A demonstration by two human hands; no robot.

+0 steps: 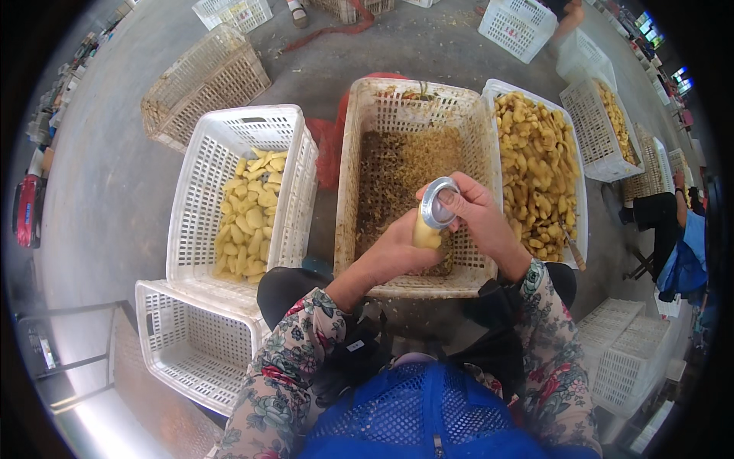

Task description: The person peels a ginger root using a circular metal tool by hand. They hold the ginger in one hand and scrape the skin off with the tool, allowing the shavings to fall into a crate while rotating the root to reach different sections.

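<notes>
Over a soiled plastic crate [346,229] with scraps on its bottom, my left hand [395,246] grips a pale, peeled piece of ginger root [426,232]. My right hand [481,212] holds a round metal ring-like tool [440,202], like the cut end of a can, against the upper end of the ginger. To the left, a white crate [192,201] holds peeled ginger pieces [252,218]. At the right, unpeeled ginger [536,166] is heaped in a white crate [580,229], with a wooden-handled tool [575,252] lying on it.
A white crate [198,367] stands at the lower left, and a dirty crate [206,86] lies at the upper left. Red netting [327,149] is on the floor between crates. A seated co-worker [682,246] and more crates [628,350] are at the right.
</notes>
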